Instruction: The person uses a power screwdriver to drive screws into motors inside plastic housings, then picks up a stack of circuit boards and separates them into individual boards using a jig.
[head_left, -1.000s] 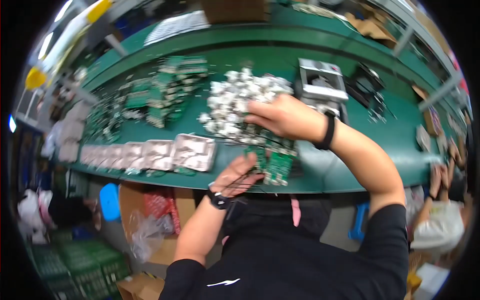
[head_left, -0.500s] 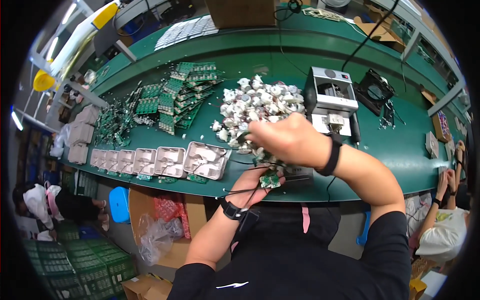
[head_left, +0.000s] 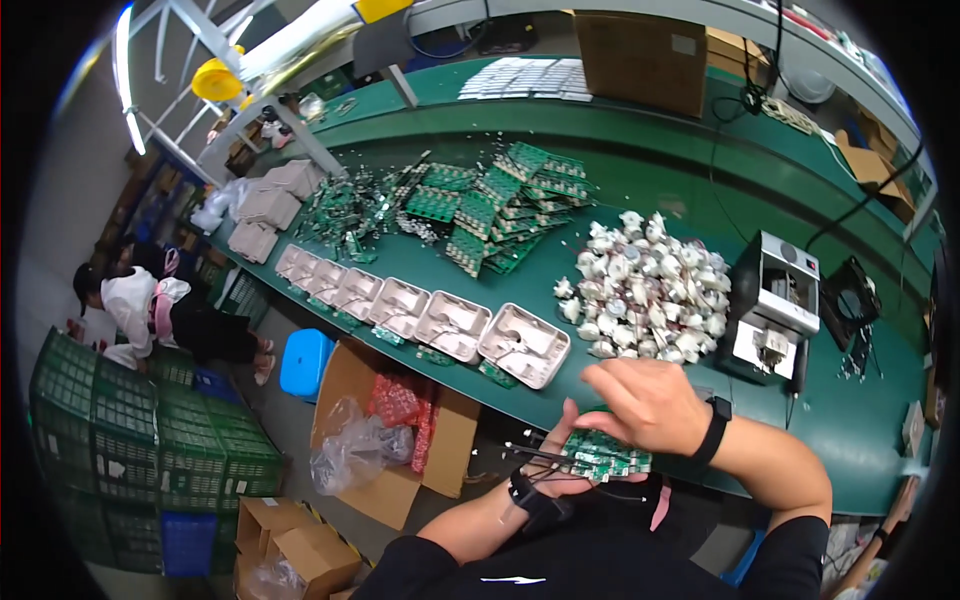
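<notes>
My left hand [head_left: 562, 486] is closed around green circuit boards [head_left: 612, 458], with its thumb up along their far edge. Thin black wires [head_left: 535, 453] with pale tips stick out to the left from the boards. My right hand [head_left: 655, 408] hovers right over the boards with its fingers curled together. What those fingers pinch, if anything, is hidden. Just beyond this hand lies a heap of small white parts [head_left: 650, 290]. To the left, the nearest of a row of pale plastic housings [head_left: 526, 345] has dark wires inside.
Stacked green boards [head_left: 490, 215] and loose board pieces [head_left: 350, 215] lie farther back. A grey bench machine [head_left: 775, 305] stands right of the white heap. Below the table's left edge are an open carton [head_left: 440, 440], a blue stool [head_left: 306, 362] and green crates [head_left: 175, 420].
The view has swung left, so the table appears farther right. My right hand has come from the white heap down to the boards in my left hand.
</notes>
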